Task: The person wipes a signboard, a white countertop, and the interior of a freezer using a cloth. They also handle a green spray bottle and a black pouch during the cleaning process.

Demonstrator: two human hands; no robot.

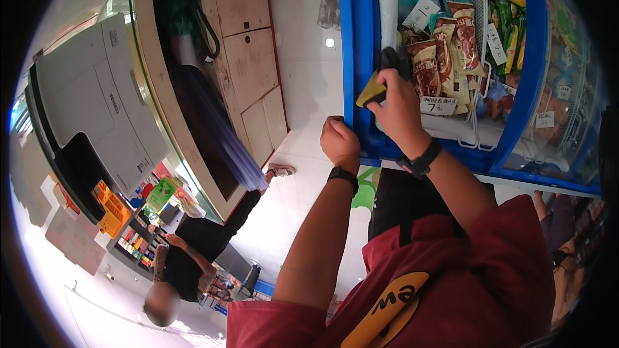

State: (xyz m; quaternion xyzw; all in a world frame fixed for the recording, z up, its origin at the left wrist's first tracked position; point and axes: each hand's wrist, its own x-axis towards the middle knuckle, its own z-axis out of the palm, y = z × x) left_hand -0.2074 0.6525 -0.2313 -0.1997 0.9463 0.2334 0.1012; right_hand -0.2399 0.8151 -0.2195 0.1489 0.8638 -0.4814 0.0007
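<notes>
My right hand [399, 106] grips a black-and-yellow hand tool [371, 91], possibly a scraper. Its dark end reaches the frosted inner wall of a blue chest freezer [355, 34]. White frost [387, 5] lines that wall. Curled into a fist, my left hand [340, 139] is at the freezer's outer edge near the corner; nothing shows in it. Just right of the tool, brown-and-cream ice cream packs [428, 75] lie in a white wire basket [485, 24]. A handwritten price card [437, 105] stands in front of them.
Green-and-yellow packs [508, 34] fill the neighbouring section, beside a glass lid [556, 82]. To the left stand a worn cabinet [249, 53] and a Toshiba printer [104, 96]. One person [193, 251] is at lower left, another [561, 222] at far right.
</notes>
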